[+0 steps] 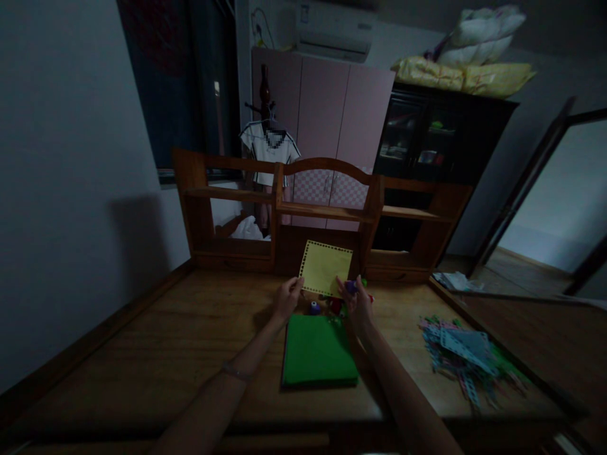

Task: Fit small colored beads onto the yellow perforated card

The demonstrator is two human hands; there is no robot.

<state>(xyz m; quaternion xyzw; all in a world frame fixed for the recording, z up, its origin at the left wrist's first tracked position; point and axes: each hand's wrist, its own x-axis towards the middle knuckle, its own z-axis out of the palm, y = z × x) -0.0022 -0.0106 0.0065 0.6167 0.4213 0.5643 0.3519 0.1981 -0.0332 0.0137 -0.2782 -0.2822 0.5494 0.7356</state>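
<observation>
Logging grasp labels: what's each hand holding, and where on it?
Left hand pinches the yellow sheet at its lower left corner. Right hand holds a small purple object at the sheet's lower right; exact grip unclear.

Matt yellow paper sheet (326, 268), wood desk (165, 341)

Sheet (326, 268) before shelf (322, 212); pad (317, 351) nearer; strips (467, 354) right on desk (165, 341).

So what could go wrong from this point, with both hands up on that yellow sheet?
1. The yellow sheet is pinched only at its lower corners by the left hand and right hand, so it may bend or crease.
2. The right hand also grips a small purple tool; it could slip.
3. Small punches lie just below the hands and might get knocked across the wooden desk.
</observation>
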